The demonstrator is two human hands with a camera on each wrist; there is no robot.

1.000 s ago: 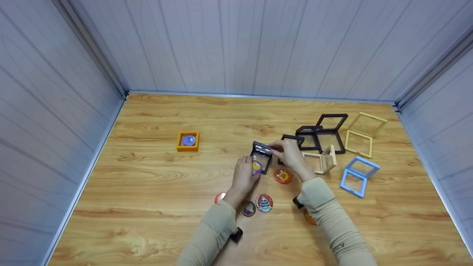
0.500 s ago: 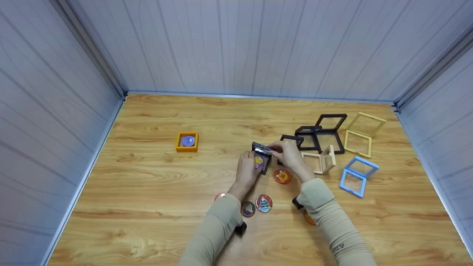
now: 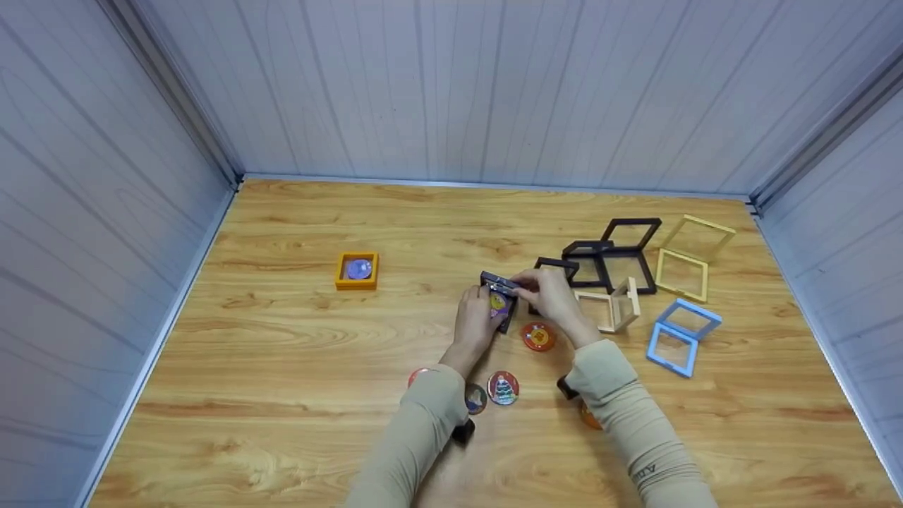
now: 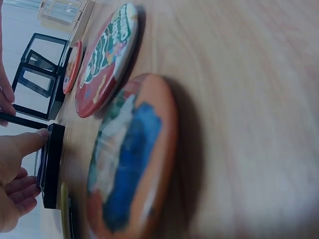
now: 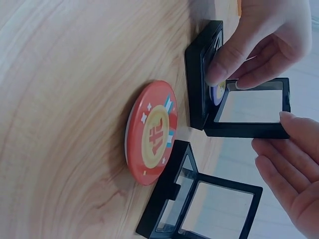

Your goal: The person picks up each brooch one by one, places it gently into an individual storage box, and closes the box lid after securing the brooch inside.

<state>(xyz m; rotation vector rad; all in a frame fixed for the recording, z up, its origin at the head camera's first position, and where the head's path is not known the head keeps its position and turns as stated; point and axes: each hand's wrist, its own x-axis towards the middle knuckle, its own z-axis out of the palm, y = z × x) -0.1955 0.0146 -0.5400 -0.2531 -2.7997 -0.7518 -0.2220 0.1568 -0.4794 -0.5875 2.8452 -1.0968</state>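
A small black display case (image 3: 502, 302) stands open at the middle of the wooden table (image 3: 282, 353). My left hand (image 3: 480, 314) pinches a yellow and purple badge (image 3: 498, 303) and sets it against the case's base. The right wrist view shows those fingers (image 5: 222, 64) on the badge (image 5: 217, 94) inside the base (image 5: 197, 74). My right hand (image 3: 540, 288) pinches the raised lid (image 3: 499, 283) by its top edge; its fingertips (image 5: 285, 119) touch the lid (image 5: 249, 130). In the left wrist view my left hand (image 4: 17, 169) touches the case (image 4: 51, 169).
A red badge (image 3: 538, 336) lies just right of the case, with a tree badge (image 3: 504, 388) and another badge (image 3: 476, 399) near my left forearm. Open cases in black (image 3: 614, 254), yellow (image 3: 688, 262), beige (image 3: 612, 307) and blue (image 3: 681, 335) crowd the right. An orange case (image 3: 358, 270) sits left.
My left hand has carried the yellow and purple badge up and right from beside the case into its base. The right hand has kept the lid raised.
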